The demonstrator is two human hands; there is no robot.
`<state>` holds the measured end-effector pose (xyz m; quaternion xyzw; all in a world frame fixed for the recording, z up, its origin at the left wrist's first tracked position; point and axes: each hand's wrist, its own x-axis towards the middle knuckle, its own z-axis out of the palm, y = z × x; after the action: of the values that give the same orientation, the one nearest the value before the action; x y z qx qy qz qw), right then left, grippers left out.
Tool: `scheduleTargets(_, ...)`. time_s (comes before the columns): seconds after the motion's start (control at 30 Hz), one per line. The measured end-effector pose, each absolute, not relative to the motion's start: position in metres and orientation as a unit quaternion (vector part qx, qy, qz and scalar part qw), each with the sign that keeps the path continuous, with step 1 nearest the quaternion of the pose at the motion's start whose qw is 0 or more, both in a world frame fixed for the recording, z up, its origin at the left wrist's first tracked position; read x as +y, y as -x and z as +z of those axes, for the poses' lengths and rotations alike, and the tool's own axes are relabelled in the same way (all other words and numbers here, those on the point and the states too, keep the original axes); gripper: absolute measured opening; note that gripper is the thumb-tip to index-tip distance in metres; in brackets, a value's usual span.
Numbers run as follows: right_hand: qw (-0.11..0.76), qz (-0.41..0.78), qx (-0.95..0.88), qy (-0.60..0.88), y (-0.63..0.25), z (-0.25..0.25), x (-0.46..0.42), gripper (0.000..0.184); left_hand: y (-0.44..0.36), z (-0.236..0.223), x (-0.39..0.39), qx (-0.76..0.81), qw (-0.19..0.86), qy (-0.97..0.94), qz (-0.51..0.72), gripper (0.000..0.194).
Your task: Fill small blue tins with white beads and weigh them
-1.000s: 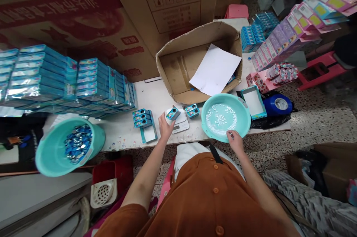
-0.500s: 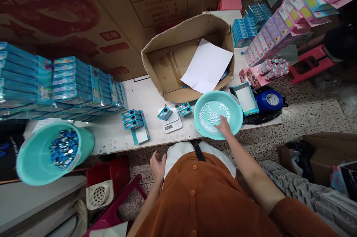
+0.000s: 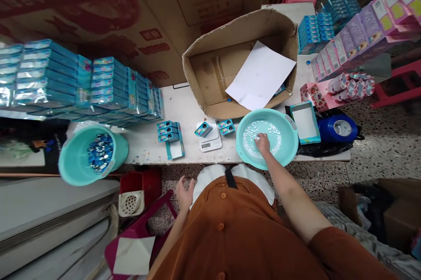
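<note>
My right hand (image 3: 263,143) reaches into a teal basin (image 3: 286,144) at the table's front edge and its fingers are bunched on the small white pellets (image 3: 253,133) lying in it. My left hand (image 3: 184,192) hangs below the table edge beside my lap, fingers loosely spread and holding nothing. A small blue box (image 3: 203,129) rests on a white scale (image 3: 210,141) left of the basin. Two more small blue boxes (image 3: 226,127) lie between scale and basin.
An open cardboard box (image 3: 210,73) with a white sheet (image 3: 261,76) stands behind the scale. Stacks of blue packs (image 3: 82,87) fill the left. A second teal basin (image 3: 75,161) holds blue pieces. Pink and purple packs (image 3: 355,34), a blue tape roll (image 3: 340,128) and an open tray (image 3: 304,122) are at the right.
My left hand left the blue box on the scale and dropped below the table edge. My right hand moved from the basin's rim into the pellets.
</note>
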<state>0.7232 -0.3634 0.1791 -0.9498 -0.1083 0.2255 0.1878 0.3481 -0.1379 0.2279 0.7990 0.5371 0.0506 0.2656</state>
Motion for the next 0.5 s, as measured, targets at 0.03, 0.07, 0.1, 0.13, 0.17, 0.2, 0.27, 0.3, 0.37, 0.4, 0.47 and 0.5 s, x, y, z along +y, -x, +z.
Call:
scheduleTargets(0.03,0.184,0.226,-0.119,0.949,-0.724,0.179,-0.363,0.022,-0.35,0.228,-0.137,0.539,0.264,-0.798,0.054,0.06)
scheduleTargets(0.07,0.18,0.225,-0.129,0.949,-0.724,0.179,-0.363,0.022,-0.353,0.228,-0.137,0.542,0.265,-0.795,0.058,0.06)
scheduleTargets(0.1,0.174,0.226,-0.141,0.948,-0.723,0.179,-0.363,0.022,-0.356,0.227,-0.137,0.545,0.268,-0.792,0.061,0.059)
scheduleTargets(0.13,0.165,0.227,-0.156,0.947,-0.723,0.18,-0.363,0.022,-0.358,0.227,-0.137,0.546,0.273,-0.789,0.063,0.058)
scheduleTargets(0.17,0.152,0.231,-0.173,0.945,-0.723,0.181,-0.363,0.022,-0.361,0.227,-0.138,0.546,0.28,-0.788,0.062,0.056)
scheduleTargets(0.2,0.137,0.235,-0.193,0.943,-0.722,0.181,-0.363,0.021,-0.362,0.226,-0.139,0.544,0.286,-0.786,0.061,0.054)
scheduleTargets(0.27,0.101,0.246,-0.23,0.936,-0.723,0.183,-0.363,0.021,-0.365,0.226,-0.141,0.543,0.294,-0.784,0.056,0.052)
scheduleTargets(0.3,0.087,0.252,-0.24,0.933,-0.723,0.184,-0.363,0.021,-0.365,0.225,-0.141,0.544,0.297,-0.783,0.054,0.052)
scheduleTargets(0.37,0.062,0.262,-0.244,0.932,-0.725,0.185,-0.363,0.021,-0.364,0.225,-0.14,0.546,0.299,-0.781,0.055,0.052)
scheduleTargets(0.4,0.05,0.267,-0.241,0.932,-0.726,0.186,-0.362,0.022,-0.362,0.224,-0.14,0.545,0.298,-0.782,0.055,0.052)
scheduleTargets(0.47,0.027,0.28,-0.239,0.929,-0.727,0.188,-0.36,0.022,-0.359,0.223,-0.138,0.541,0.298,-0.785,0.053,0.051)
scheduleTargets(0.5,0.017,0.287,-0.24,0.927,-0.728,0.189,-0.359,0.023,-0.357,0.223,-0.137,0.539,0.3,-0.786,0.05,0.05)
